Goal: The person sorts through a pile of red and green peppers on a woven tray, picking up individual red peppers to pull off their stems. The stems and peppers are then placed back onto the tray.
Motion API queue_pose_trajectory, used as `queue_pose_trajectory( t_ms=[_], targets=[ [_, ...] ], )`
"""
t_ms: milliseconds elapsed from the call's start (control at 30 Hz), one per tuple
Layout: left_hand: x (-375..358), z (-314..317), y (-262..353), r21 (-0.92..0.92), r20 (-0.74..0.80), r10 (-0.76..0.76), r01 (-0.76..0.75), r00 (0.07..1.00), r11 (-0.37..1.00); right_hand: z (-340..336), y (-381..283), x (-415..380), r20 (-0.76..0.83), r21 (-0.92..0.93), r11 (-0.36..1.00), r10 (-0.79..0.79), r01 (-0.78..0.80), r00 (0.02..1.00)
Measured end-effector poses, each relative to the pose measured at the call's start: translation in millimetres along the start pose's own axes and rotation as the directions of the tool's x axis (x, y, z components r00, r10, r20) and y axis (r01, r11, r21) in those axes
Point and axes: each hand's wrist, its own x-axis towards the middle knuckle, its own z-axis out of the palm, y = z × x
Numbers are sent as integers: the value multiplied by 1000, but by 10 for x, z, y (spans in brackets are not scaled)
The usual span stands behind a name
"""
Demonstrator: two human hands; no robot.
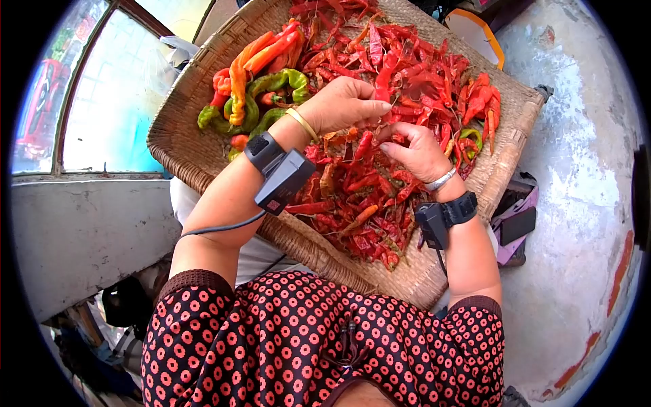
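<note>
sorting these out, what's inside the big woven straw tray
The shallow woven straw tray holds a heap of dried red chili peppers and a cluster of fresh green and orange peppers. The left hand and right hand cover some; the tray's floor beneath is hidden.

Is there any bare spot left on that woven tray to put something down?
Bare weave shows along the woven tray's left rim below the green peppers, and at the near corner beside the right forearm. The middle is crowded with dried red chilies, where the left hand and right hand work.
</note>
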Motion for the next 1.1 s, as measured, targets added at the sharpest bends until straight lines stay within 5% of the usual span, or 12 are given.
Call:
queue_pose_trajectory(
  t_ms=[67,133,200,267,300,467,600,800,867,933,1000,1100],
  targets=[
    [19,-52,-13,14,-95,32,-31,995,999,-29,-31,-19,-23,-26,1000,-9,9,1000],
    [4,-110,53,-5,-179,5,-6,984,1000,-64,-41,-44,-95,165,972,183,-166,978],
    [-9,-229,145,-8,-287,12,-14,958,1000,-116,-4,-39,-139,29,993,121,-118,983],
    [51,-427,76,-234,-456,211,-345,865,909,-141,69,-31,-57,-168,983,62,-71,996],
    [59,-489,75,-307,-513,180,-375,839,875,-100,143,1,-72,-279,948,-181,154,981],
    [46,-253,35,70,-259,10,8,966,997,-100,15,-13,-106,-72,992,95,-103,990],
    [57,71,-85,363,112,39,-77,993,929,-60,-54,-49,-152,174,981,115,-88,982],
    [50,76,-112,425,108,-62,10,992,905,-1,-54,-30,-182,270,962,100,-48,978],
    [27,-58,-16,325,23,-43,34,999,945,-5,94,2,-182,104,994,37,-18,983],
    [-2,-184,134,242,-243,71,-11,967,970,-15,103,2,-194,-98,995,-23,4,981],
    [98,-353,2,505,-448,420,-164,789,847,-1,27,-26,-149,-430,898,-172,93,974],
    [111,-398,-145,749,-387,572,-115,724,652,31,-88,-60,-227,-408,894,-296,186,928]
  ],
)
